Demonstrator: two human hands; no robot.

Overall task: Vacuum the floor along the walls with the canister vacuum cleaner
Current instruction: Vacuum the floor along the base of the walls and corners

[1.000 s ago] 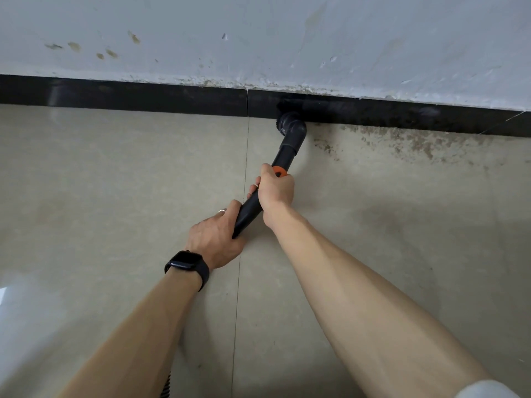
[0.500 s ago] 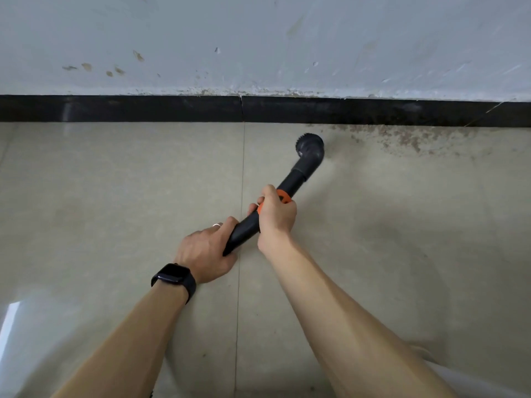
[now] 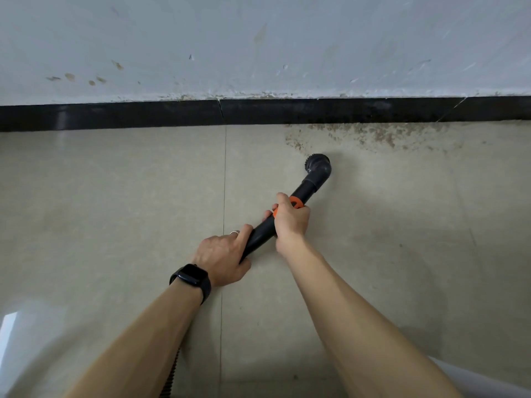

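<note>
Both my hands hold the black vacuum wand (image 3: 263,232). My left hand (image 3: 222,258), with a dark watch on its wrist, grips the wand's lower end. My right hand (image 3: 290,218) grips it higher up, over an orange collar (image 3: 296,201). The round brush nozzle (image 3: 317,165) sits at the wand's angled tip on the beige tiled floor (image 3: 115,211), a short way in front of the black skirting board (image 3: 115,116). A band of brown dirt (image 3: 373,135) lies on the floor along the skirting, just beyond the nozzle. A piece of ribbed hose (image 3: 172,374) shows under my left forearm.
A pale, scuffed wall (image 3: 258,47) rises above the skirting across the whole view. A tile joint (image 3: 223,182) runs from the skirting toward me. A bright window reflection (image 3: 7,328) lies on the floor at the lower left. White fabric (image 3: 488,383) shows at the lower right corner.
The nozzle has drawn back from the skirting board and swung to the right over the floor, with both hands following it. The grips on the wand are unchanged.
</note>
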